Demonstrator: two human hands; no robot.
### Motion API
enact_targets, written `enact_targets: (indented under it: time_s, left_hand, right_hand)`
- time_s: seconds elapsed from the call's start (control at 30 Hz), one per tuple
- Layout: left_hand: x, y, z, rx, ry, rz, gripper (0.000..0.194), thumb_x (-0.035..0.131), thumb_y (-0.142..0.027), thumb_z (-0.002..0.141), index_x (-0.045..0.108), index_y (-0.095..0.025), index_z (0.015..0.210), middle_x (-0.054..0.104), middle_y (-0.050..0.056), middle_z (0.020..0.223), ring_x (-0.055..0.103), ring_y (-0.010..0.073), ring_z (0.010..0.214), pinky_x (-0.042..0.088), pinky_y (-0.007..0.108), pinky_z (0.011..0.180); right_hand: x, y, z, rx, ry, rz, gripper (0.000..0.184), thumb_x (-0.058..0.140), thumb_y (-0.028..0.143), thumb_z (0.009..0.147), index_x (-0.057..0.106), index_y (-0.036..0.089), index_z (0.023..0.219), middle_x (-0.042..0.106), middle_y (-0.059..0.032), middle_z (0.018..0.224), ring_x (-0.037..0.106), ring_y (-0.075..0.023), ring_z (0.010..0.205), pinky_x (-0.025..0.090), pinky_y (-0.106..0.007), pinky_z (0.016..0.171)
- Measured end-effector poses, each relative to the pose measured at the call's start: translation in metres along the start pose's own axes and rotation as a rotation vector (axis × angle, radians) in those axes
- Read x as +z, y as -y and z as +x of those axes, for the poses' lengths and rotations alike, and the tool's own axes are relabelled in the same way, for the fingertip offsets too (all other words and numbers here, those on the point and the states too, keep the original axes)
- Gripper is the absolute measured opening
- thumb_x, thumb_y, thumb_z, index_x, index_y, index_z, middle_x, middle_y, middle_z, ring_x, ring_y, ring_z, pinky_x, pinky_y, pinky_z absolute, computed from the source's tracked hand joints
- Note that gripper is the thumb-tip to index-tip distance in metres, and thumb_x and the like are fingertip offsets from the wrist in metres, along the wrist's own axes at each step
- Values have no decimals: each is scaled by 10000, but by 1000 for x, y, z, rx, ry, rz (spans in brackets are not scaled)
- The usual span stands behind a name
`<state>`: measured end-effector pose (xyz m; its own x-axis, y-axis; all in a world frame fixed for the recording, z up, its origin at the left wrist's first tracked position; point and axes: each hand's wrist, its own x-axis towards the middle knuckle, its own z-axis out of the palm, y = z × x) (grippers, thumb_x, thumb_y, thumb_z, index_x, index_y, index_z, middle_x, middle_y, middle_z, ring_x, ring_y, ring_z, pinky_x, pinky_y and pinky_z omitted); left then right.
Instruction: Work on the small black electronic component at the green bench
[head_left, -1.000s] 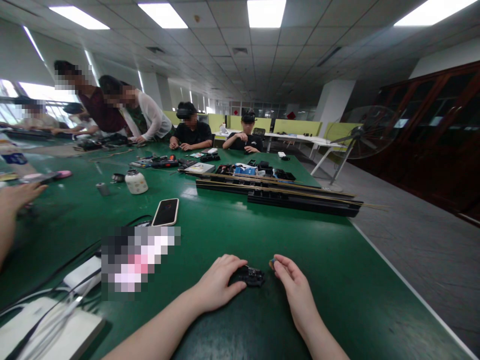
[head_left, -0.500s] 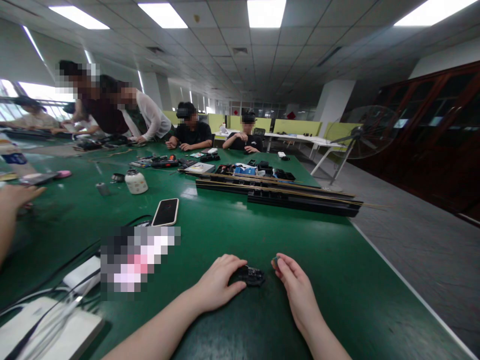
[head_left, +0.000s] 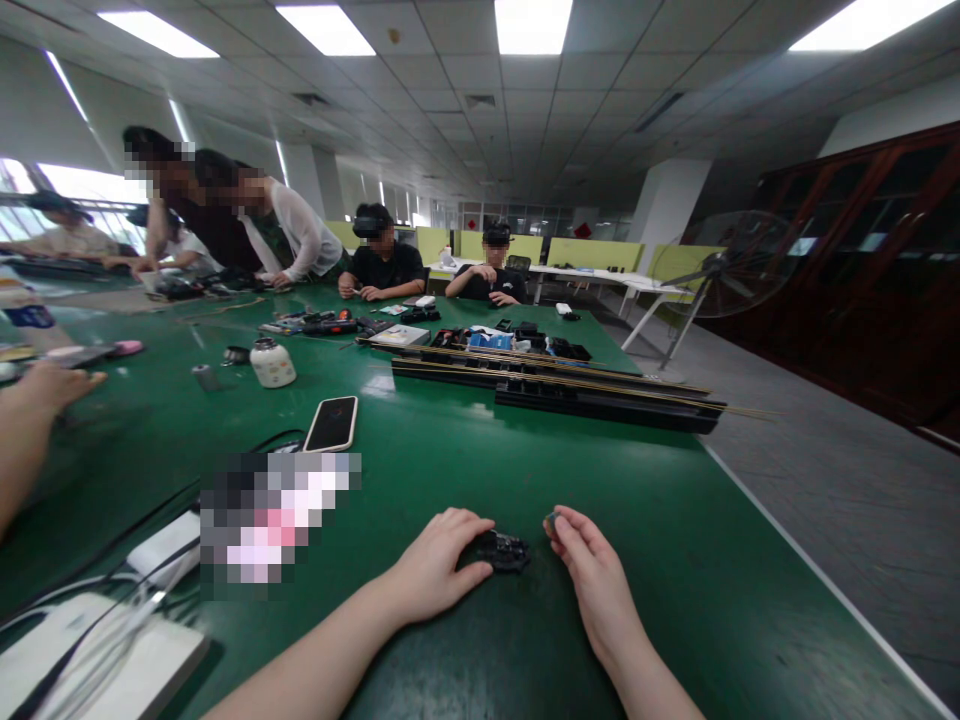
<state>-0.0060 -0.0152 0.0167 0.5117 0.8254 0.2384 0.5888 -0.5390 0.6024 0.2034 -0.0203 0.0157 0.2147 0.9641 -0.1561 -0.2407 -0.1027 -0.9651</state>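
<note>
On the green table point(head_left: 420, 470), a small black part with fine detail on top point(head_left: 508, 552) lies between my hands. My left hand point(head_left: 444, 560) is closed around its left end, thumb in front and fingers behind. Just to the right, apart from the black part, my right hand point(head_left: 589, 555) pinches a small greyish-green piece point(head_left: 553, 520) between thumb and fingertips. Its exact kind is too small to make out.
Long black rails with thin brass-coloured rods point(head_left: 600, 395) lie across the table ahead. A phone point(head_left: 332, 424), a white jar point(head_left: 271, 363) and a cabled white power strip point(head_left: 90, 650) are leftward. Another person's hand point(head_left: 45, 395) reaches in at left. Several people sit or lean beyond.
My two hands, the black part and the small piece stay put. The other person's hand at the left edge has shifted a little to the right. One leaning person in the background has moved slightly.
</note>
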Motion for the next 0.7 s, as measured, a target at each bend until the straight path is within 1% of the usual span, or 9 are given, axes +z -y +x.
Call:
enact_targets:
  time_s: [0.2, 0.37, 0.57, 0.7]
  left_hand:
    - [1, 1, 0, -8, 6, 10, 405, 608, -251, 795, 513, -227, 1187, 571, 58, 1109, 495, 227, 1035, 390, 370, 931]
    - [1, 1, 0, -4, 1, 13, 405, 609, -254, 796, 510, -229, 1188, 568, 56, 1111, 496, 226, 1036, 392, 365, 929]
    - [0, 0, 0, -19, 12, 8, 409, 611, -244, 791, 514, -227, 1188, 567, 59, 1112, 494, 229, 1041, 388, 371, 935]
    - [-1, -2, 1, -21, 18, -2, 405, 604, -253, 794, 514, -236, 1188, 566, 59, 1109, 493, 233, 1040, 391, 379, 933]
  right_hand:
    - [0, -1, 0, -11, -9, -5, 475, 736, 491, 584, 636, 188, 936, 690, -46, 908, 619, -226, 938, 450, -344, 861]
    - [1, 2, -1, -14, -20, -27, 459, 753, 466, 557, 642, 190, 907, 701, -43, 878, 631, -231, 925, 473, -331, 833]
    - [2, 5, -3, -27, 17, -50, 450, 771, 453, 536, 649, 191, 882, 717, -52, 877, 642, -226, 912, 465, -342, 863]
    - [4, 6, -4, -41, 68, -89, 441, 773, 461, 514, 672, 185, 843, 724, -61, 854, 655, -232, 875, 480, -357, 849]
